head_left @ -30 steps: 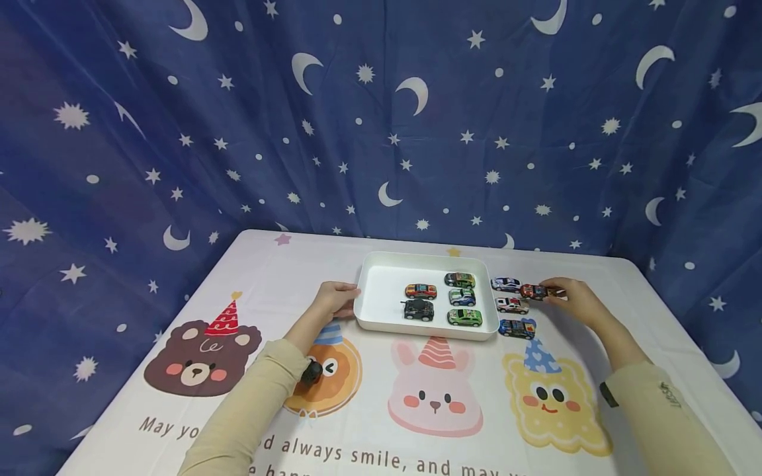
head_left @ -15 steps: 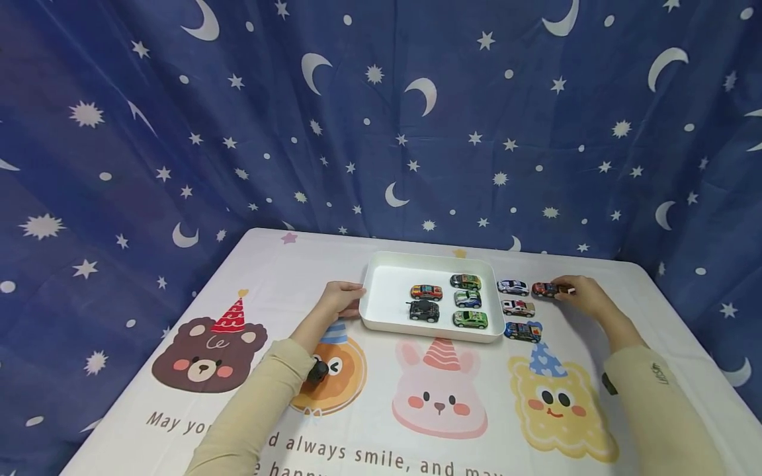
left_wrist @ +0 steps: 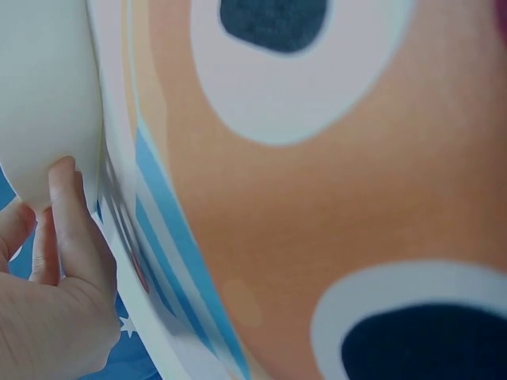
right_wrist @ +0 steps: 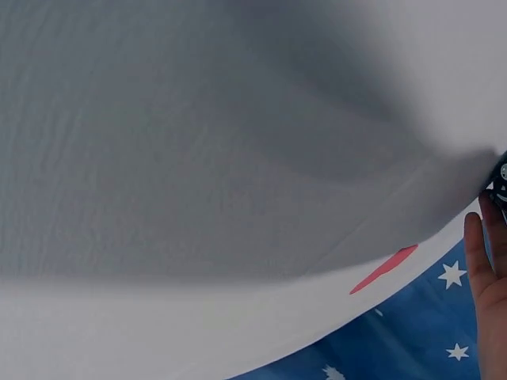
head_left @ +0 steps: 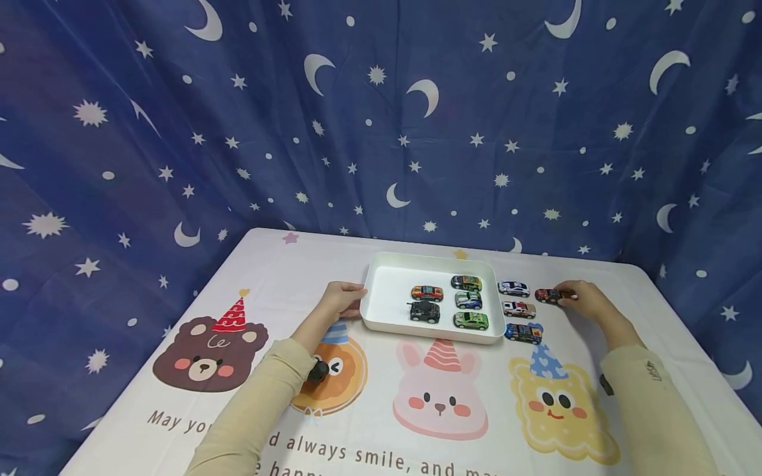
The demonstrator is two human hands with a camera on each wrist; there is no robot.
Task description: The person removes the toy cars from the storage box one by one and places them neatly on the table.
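The right hand (head_left: 586, 303) pinches the red-and-black toy car (head_left: 546, 295) by its right end, out beyond the tray, and over on the other side the left hand (head_left: 340, 301) grips the left end of the white tray (head_left: 431, 334). Here's the left wrist view, and it gives what the head view hides: the fingers meeting round the tray's pale wall. The right wrist view catches just fingertips against a dark sliver of car, so it's the head view that gives the car's place: just right of the white-and-purple car (head_left: 514, 288), a narrow gap between them. Whether its wheels touch the table (head_left: 309, 264), I can't tell.

Now the edges. The white-and-red car (head_left: 519, 309) and the blue car (head_left: 524, 332) sit below the white-and-purple one, all three close along the tray's right wall. Inside, three cars line that wall, with the orange car (head_left: 427, 293) and the black vehicle (head_left: 424, 312) left of them; white tray floor stretches from those two to the left wall. Beyond the right hand, white cloth runs to the table's right edge.
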